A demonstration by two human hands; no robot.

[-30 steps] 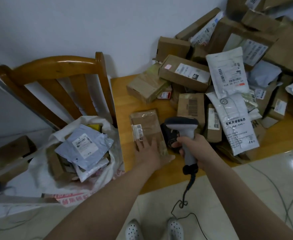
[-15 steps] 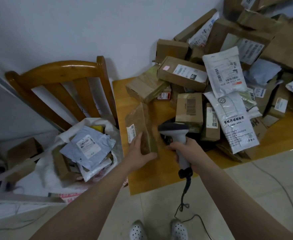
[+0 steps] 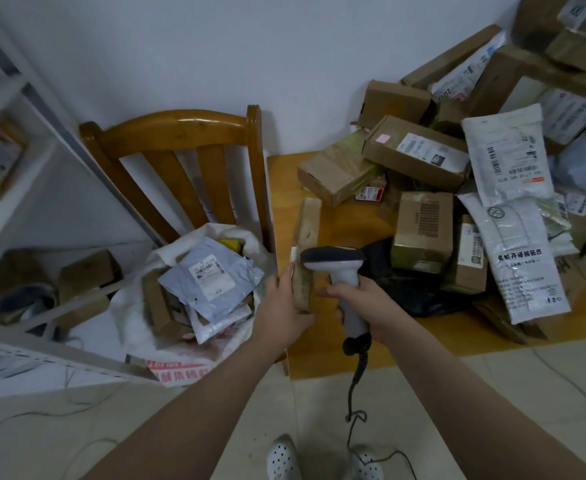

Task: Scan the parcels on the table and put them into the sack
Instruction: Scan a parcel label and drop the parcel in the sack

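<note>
Fingers (image 3: pixel 283 277) of the left hand (image 3: pixel 281 306) grip a flat brown wrapped parcel (image 3: pixel 307 223), on edge at mid-frame by the wooden bench's (image 3: pixel 336 344) left edge. The right hand (image 3: pixel 364 299) clasps a grey handheld scanner (image 3: pixel 333 259). Held by one end, the parcel could slip short of the heaped white woven sack (image 3: pixel 130 306) at lower left. A brown wooden chair (image 3: pixel 166 133) stands close behind the sack.

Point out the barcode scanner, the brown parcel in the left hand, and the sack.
barcode scanner (image 3: pixel 333 259): head view, on the top of its grey head.
brown parcel (image 3: pixel 308 220): head view, on its upper part above the scanner.
sack (image 3: pixel 128 317): head view, on its white left wall.
</note>
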